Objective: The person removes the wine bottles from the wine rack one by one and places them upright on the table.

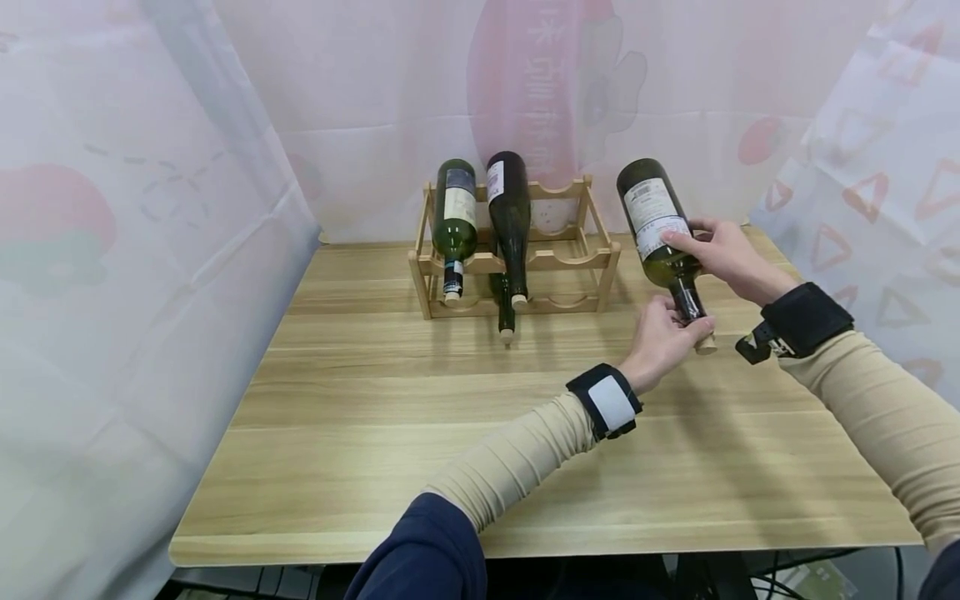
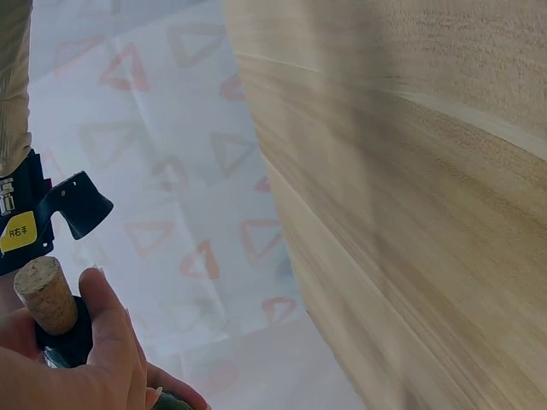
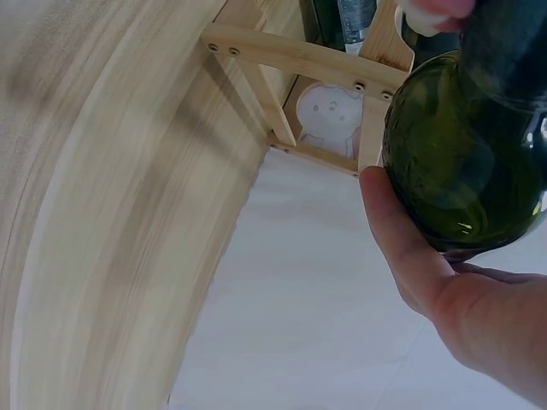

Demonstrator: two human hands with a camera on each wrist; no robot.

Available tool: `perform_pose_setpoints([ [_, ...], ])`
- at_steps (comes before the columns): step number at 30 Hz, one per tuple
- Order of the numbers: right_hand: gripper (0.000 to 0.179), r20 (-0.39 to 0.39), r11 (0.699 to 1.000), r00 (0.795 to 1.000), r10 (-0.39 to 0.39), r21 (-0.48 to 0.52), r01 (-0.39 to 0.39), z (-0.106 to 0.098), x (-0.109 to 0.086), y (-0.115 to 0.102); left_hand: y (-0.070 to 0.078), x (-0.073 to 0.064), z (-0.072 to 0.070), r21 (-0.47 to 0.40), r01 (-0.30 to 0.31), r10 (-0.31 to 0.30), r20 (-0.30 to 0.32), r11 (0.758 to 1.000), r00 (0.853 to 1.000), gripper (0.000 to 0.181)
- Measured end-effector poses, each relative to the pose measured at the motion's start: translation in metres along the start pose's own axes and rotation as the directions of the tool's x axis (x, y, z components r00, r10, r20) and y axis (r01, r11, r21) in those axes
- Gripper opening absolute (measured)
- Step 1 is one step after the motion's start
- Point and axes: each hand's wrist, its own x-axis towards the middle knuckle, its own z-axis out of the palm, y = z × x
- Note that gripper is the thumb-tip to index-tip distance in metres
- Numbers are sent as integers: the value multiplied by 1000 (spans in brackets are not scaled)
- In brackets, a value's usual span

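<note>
A green wine bottle with a white label is held over the table's right side, tilted with its corked neck down toward the front. My right hand grips its body near the shoulder, thumb across the label. Lower down, my left hand pinches the neck just behind the cork. In the right wrist view the green glass rests against the palm side of my right hand.
A wooden wine rack stands at the back centre. On its upper tier lie a green bottle and a dark bottle; another bottle neck sticks out below. Printed curtains enclose the table.
</note>
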Motion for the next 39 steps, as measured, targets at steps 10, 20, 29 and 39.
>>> perform_pose_setpoints([
  [10, 73, -10, 1000, 1000, -12, 4, 12, -4, -5, 2, 2, -3, 4, 59, -5, 5, -9, 998, 1000, 26],
  [20, 71, 3, 1000, 1000, -4, -30, 4, -11, -8, 8, 0, -2, 13, 63, -21, 21, 1, 998, 1000, 20],
  [29, 77, -16, 986, 1000, 23, -164, -26, -16, -10, 13, -1, -4, 20, 80, -31, 31, -8, 996, 999, 17],
  [39, 77, -19, 989, 999, 28, -142, -31, -18, -13, 15, -2, -3, 26, 90, -28, 30, -15, 996, 999, 15],
])
